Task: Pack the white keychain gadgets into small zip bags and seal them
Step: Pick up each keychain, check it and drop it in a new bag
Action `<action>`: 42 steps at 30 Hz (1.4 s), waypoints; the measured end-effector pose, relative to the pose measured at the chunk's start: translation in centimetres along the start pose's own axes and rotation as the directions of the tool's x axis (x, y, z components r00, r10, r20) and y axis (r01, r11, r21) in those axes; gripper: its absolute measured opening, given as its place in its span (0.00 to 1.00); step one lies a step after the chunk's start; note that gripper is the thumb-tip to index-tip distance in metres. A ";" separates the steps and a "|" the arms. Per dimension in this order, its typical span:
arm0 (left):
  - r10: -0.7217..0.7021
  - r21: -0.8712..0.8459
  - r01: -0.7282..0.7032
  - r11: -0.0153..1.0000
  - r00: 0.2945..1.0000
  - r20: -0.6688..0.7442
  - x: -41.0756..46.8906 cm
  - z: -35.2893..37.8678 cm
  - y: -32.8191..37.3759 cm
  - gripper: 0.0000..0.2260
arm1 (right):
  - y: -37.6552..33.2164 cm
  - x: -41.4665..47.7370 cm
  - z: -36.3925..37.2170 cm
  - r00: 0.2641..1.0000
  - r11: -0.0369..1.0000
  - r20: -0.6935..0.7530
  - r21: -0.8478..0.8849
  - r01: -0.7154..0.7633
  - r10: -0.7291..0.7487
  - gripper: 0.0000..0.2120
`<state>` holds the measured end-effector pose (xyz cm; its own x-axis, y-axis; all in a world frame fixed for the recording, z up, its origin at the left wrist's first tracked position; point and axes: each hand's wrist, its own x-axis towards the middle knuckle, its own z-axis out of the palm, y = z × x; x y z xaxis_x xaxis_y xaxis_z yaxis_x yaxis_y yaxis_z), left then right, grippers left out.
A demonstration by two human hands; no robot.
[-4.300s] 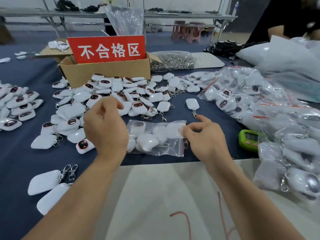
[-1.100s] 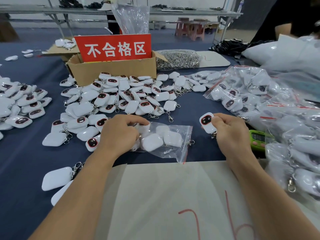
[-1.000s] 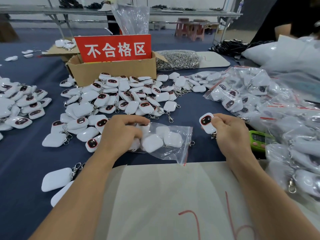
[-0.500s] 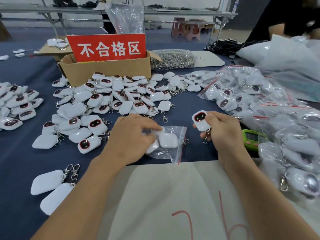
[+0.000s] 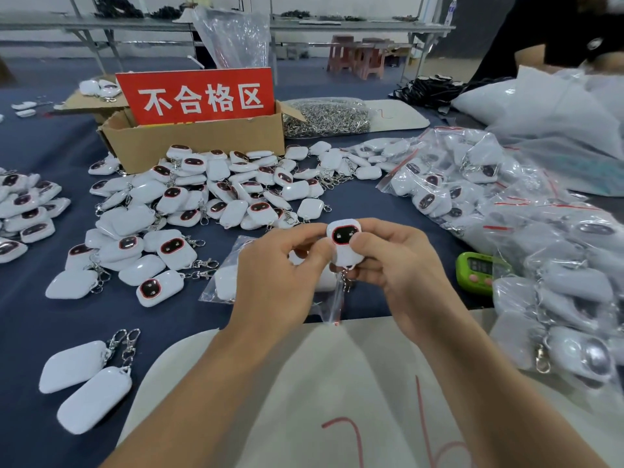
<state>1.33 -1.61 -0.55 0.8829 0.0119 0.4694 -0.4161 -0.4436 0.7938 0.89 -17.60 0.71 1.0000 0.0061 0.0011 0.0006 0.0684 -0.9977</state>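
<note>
My right hand [image 5: 401, 275] has carried the gadget [image 5: 344, 241] from beside the zip bag [image 5: 223, 282] to just above it, fingers clenched round it; my left hand [image 5: 273, 282], earlier on the bag, now pinches the gadget's left edge.

The near bench [image 5: 30, 319] is covered in dark blue cloth. Behind it, long grey benches [image 5: 101, 25] on slanted metal legs are set before a pale wall [image 5: 50, 3]. Reddish-brown stools [image 5: 358, 59] are seen near them on a grey-blue floor [image 5: 50, 65]. Everything is lit evenly and softly.
</note>
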 end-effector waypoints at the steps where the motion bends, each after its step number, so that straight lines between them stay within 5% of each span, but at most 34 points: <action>1: -0.002 -0.012 0.001 1.000 1.000 -0.008 0.0 0.0 0.0 0.08 | 0.0 0.0 0.1 1.000 1.000 -0.002 0.005 0.003 -0.003 0.09; 20: -0.055 -0.046 0.050 0.998 0.991 -0.124 0.0 0.1 0.0 0.01 | 0.0 -0.5 0.9 0.997 0.995 0.005 -0.067 0.079 -0.078 0.10; 27: -0.050 0.018 0.054 0.998 0.984 -0.170 -0.3 0.5 0.4 0.06 | 0.3 -0.3 0.8 0.996 0.996 -0.016 -0.034 0.087 -0.088 0.12; 42: -0.044 0.000 0.044 0.999 0.991 -0.129 -0.5 0.5 0.5 0.04 | 0.6 -0.1 0.5 0.994 0.992 -0.008 -0.073 0.104 -0.105 0.15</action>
<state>0.76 -2.26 -0.52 0.8648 0.1468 0.4802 -0.3766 -0.4430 0.8136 0.83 -17.11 0.10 0.9944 -0.0093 0.1050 0.1049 -0.0045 -0.9945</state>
